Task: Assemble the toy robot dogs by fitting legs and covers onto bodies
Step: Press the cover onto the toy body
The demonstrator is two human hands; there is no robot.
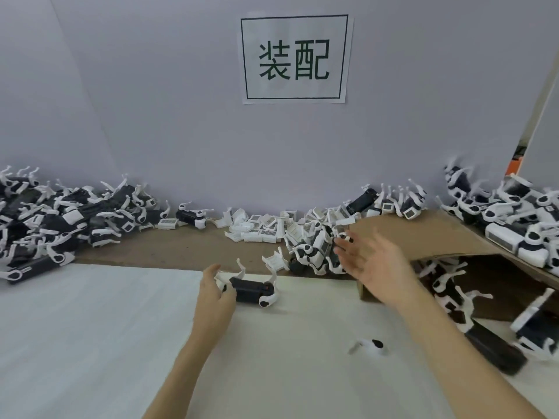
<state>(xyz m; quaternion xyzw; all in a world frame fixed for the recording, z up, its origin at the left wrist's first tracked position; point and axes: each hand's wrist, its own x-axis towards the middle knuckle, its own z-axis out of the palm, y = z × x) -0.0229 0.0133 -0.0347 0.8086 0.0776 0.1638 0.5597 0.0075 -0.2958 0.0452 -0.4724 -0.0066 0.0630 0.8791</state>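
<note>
A black toy dog body (249, 290) with white legs lies on the white mat (90, 328) at the centre. My left hand (213, 293) grips its left end, fingers curled round it. My right hand (370, 257) hovers open, fingers spread, over a small heap of white leg parts (314, 252) on the brown board. One loose white leg (370, 346) lies on the mat below my right forearm. White covers (263, 228) with barcode labels lie scattered along the wall.
A big pile of dog bodies with legs (54, 219) fills the left. More dogs (514, 213) are stacked on a raised cardboard ramp (423, 234) at the right, with others under it (453, 288). A printed sign (295, 58) hangs on the grey wall.
</note>
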